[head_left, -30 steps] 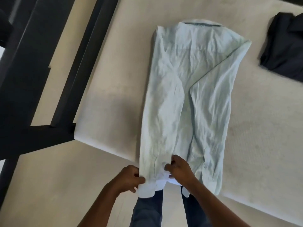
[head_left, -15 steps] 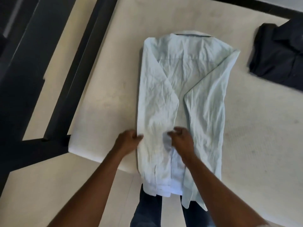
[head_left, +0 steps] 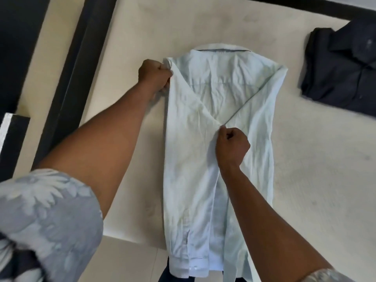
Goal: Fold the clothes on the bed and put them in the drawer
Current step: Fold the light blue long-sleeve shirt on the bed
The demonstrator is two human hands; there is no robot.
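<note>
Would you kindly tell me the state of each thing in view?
pale shirt, flat on the bed, sleeves folded in, hem over the edge.
dark shirt, folded, lying apart on the bed.
left hand, gripping the pale shirt's shoulder edge.
right hand, pinching a fold at mid-shirt.

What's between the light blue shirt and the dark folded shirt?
Only bare cream mattress, in the head view, between the pale blue shirt and folded black shirt.

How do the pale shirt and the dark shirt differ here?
The pale green shirt lies long, sleeves folded in, gripped by the left hand and right hand; the dark navy shirt is a compact bundle, untouched. Both are collared and rest on the cream mattress.
</note>
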